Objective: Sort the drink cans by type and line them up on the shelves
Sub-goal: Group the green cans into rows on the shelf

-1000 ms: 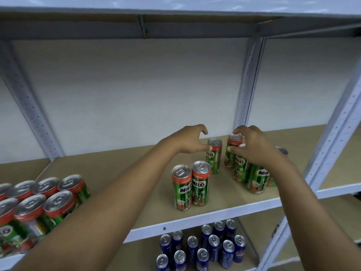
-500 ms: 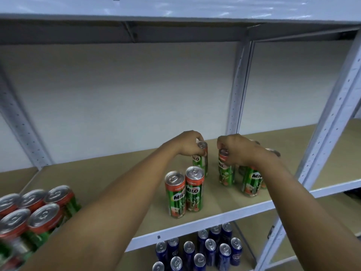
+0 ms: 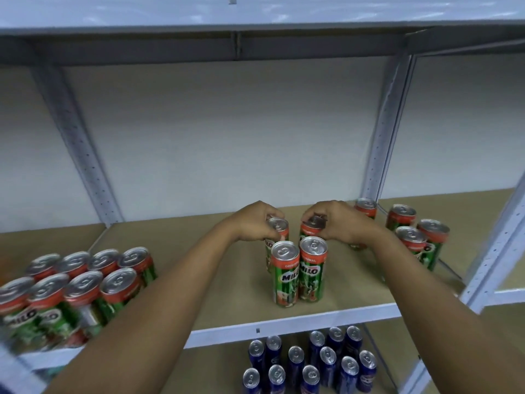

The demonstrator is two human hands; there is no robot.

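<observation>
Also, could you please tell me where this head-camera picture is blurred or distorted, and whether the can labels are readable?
Head view: the two front cans at centre are sharp, with labels readable; the cans at far left smear with blur near the edge; the shelf posts lean and splay from wide-angle distortion; can lids catch soft glare; the blue cans below sit in dimmer light, labels unreadable.

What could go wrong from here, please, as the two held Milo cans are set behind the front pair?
1. The left hand and right hand each grip a tall, slim can by its top, so either could tip on landing. The left-held can and right-held can sit close to the front pair, which they might knock toward the shelf edge.
2. The right forearm passes near the loose cans and could brush them.
</observation>
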